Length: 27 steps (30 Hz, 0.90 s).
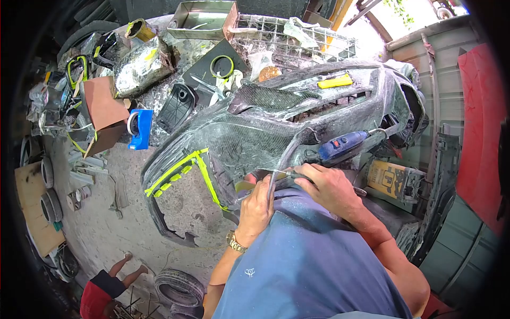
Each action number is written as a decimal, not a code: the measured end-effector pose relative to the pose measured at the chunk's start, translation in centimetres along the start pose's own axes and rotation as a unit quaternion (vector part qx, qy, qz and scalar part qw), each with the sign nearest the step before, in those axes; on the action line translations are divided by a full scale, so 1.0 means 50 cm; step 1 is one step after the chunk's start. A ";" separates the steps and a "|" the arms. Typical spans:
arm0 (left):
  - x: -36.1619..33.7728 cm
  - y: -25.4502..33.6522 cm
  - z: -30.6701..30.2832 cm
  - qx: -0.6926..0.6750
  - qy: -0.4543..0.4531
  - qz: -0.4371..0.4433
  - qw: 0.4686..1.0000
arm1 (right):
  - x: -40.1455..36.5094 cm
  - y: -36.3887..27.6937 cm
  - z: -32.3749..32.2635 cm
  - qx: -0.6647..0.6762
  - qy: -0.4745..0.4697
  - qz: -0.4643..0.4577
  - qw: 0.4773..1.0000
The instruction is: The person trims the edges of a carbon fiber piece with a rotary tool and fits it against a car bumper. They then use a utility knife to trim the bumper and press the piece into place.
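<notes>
A large dusty bumper (239,141) with a carbon-fibre weave lies in front of me, yellow-green tape (209,178) along its cut-out. My left hand (256,208), with a metal watch at the wrist, is closed around the near edge of the bumper. Close by, my right hand (325,186) is closed around a slim tool, mostly hidden by the fingers; its thin metallic end (287,174) points towards the left hand. A ribbed hose shows behind the right hand. Just beyond it a blue power tool (342,146) rests on the bumper.
Atop the bumper sits a yellow tool (335,81). Tape rolls, scissors, a metal tray (204,21) and cardboard (103,103) crowd the table behind. A yellow-and-black box (396,181) stands right. Tyres (180,287) and a person in red (101,297) are at lower left.
</notes>
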<state>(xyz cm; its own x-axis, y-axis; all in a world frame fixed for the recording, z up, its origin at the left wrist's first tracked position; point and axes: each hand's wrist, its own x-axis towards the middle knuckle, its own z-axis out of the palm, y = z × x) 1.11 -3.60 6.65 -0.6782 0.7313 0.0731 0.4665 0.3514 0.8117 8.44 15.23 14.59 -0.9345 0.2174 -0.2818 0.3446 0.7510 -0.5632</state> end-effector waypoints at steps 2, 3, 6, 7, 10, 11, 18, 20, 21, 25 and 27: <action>-0.002 -0.011 0.008 -0.142 0.009 -0.108 0.984 | 0.008 0.020 0.008 0.043 0.057 0.002 0.997; 0.001 -0.018 0.009 -0.140 0.010 -0.106 0.984 | 0.015 0.029 0.009 0.088 0.112 0.001 0.990; 0.002 -0.050 0.016 -0.408 0.027 -0.273 0.871 | 0.029 0.054 0.025 0.136 0.101 0.065 0.983; 0.003 -0.055 0.017 -0.407 0.025 -0.272 0.872 | 0.033 0.069 0.042 0.150 0.103 0.085 0.980; 0.007 -0.062 0.015 -0.461 0.025 -0.307 0.832 | 0.046 0.090 0.089 0.138 0.128 0.047 0.981; 0.008 -0.062 0.015 -0.460 0.024 -0.306 0.833 | 0.050 0.091 0.095 0.125 0.123 0.040 0.984; 0.005 -0.048 0.016 -0.443 0.031 -0.312 0.840 | 0.061 0.084 0.104 0.086 0.125 0.040 0.988; 0.006 -0.045 0.014 -0.438 0.033 -0.316 0.841 | 0.054 0.076 0.111 0.086 0.114 0.025 0.989; 0.007 -0.043 0.014 -0.442 0.034 -0.316 0.839 | 0.048 0.071 0.116 0.084 0.104 0.010 0.991; 0.004 -0.046 0.018 -0.455 0.039 -0.318 0.831 | 0.037 0.056 0.117 0.086 0.085 0.010 0.993; 0.004 -0.043 0.018 -0.458 0.039 -0.316 0.830 | 0.041 0.060 0.117 0.098 0.099 0.012 0.990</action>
<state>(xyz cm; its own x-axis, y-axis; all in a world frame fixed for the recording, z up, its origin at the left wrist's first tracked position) 0.47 -3.69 4.38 -0.6746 0.5171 -0.5268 -0.5996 0.0324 0.7996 8.06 14.27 7.79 -0.9181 0.3666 -0.1508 0.3601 0.6124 -0.7037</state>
